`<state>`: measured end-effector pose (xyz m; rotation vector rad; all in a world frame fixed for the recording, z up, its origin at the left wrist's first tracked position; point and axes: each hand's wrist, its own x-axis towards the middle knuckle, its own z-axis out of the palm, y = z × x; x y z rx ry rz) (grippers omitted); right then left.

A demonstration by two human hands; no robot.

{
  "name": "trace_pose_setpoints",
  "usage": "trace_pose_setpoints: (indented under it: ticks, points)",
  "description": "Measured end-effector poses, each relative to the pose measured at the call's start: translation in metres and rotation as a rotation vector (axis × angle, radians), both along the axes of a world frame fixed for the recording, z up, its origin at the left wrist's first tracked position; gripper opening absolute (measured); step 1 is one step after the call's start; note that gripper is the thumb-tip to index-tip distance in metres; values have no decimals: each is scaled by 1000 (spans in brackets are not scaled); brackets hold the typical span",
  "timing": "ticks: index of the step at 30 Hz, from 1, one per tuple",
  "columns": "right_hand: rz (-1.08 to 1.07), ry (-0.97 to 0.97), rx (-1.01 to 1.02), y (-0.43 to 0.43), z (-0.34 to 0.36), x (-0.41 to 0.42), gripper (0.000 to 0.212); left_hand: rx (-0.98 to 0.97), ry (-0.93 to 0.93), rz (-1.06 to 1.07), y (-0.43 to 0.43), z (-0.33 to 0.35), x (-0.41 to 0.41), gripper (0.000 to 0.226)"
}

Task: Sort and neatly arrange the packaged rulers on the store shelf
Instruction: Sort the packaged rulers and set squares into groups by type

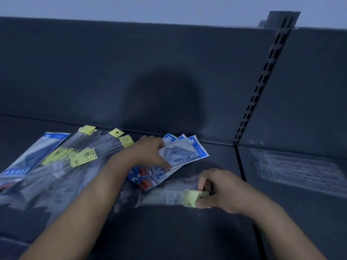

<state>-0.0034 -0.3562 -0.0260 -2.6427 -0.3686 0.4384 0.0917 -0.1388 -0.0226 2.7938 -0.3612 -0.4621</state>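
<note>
dark shelf (pixel 169 233); ruler packs (pixel 62 171) clear, yellow-tagged, some blue.

Blue pack (pixel 32 156) cut by left edge, yellow label (pixel 191 197) print blurred

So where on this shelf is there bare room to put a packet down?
Bare shelf lies in front of the clear packet in the right hand, between the forearms. The left side is crowded with overlapping yellow-tagged packets.
</note>
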Motion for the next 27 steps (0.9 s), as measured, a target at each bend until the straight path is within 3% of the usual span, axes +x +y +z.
trace_pose_setpoints:
  ticks: [6, 11, 18, 21, 25, 27]
  points:
    - [-155, -13, -77, 15, 8, -13, 30, -6, 8, -113, 6, -1, 23, 57]
    - [-330, -49, 29, 19, 10, -31, 26, -90, 46, -198, 12, 4, 29, 53]
    - [-458, -171, 259, -3, 27, -74, 24, -516, 106, -260, -4, 27, 12, 32]
    - [-490, -242, 293, -27, 36, -93, 25, -605, 62, -237, -28, 40, -1, 36]
    - [-525, -286, 322, -74, 36, -116, 27, -650, 32, -261, -68, 49, -24, 11]
    - [-528, -297, 347, -103, 31, -129, 29, -665, -1, -259, -92, 49, -38, 18]
